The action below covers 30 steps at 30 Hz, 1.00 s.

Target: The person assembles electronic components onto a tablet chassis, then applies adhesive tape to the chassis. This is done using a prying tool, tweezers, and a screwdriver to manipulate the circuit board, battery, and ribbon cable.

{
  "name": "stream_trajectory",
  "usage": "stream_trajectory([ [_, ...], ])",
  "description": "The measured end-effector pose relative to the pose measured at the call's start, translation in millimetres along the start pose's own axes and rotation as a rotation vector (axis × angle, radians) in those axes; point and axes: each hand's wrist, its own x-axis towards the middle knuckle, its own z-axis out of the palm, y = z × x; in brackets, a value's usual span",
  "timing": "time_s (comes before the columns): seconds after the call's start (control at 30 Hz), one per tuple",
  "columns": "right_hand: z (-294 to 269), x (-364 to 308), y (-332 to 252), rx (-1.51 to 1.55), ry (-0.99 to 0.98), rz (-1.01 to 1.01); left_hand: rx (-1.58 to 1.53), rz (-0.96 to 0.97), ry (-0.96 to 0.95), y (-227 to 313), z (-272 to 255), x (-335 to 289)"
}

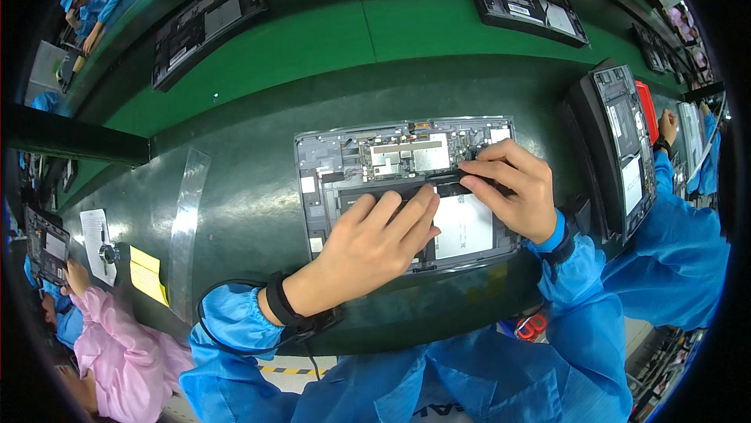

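Observation:
An opened flat electronic device, like a tablet or thin laptop, lies before me on the bench. Its circuit board shows along the far side, and a battery with a white label sits nearer to me. My left hand rests over the battery area with its fingers stretched out, fingertips touching the device near the middle. Thumb and forefinger of my right hand pinch at a thin black strip between board and battery. The strip's ends are partly hidden by my fingers.
Similar opened devices stand stacked at right; others lie on the green surface beyond, left and right. Clear tape, yellow notes and a white sheet lie left. Co-workers sit on both sides.

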Motion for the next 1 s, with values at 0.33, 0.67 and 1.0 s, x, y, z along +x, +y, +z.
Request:
stream_trajectory([
  [0.33,3,-1,1,0.005,0.014,-0.014,-0.018,0.006,0.003,-1,-1,-1],
  [0.67,-4,0,-7,0.008,-0.011,0.08,0.018,0.004,0.008,1,-3,1],
  [1.0,-28,26,-19,-0.016,-0.28,0.347,0.047,0.027,0.027,-2,-2,0],
])
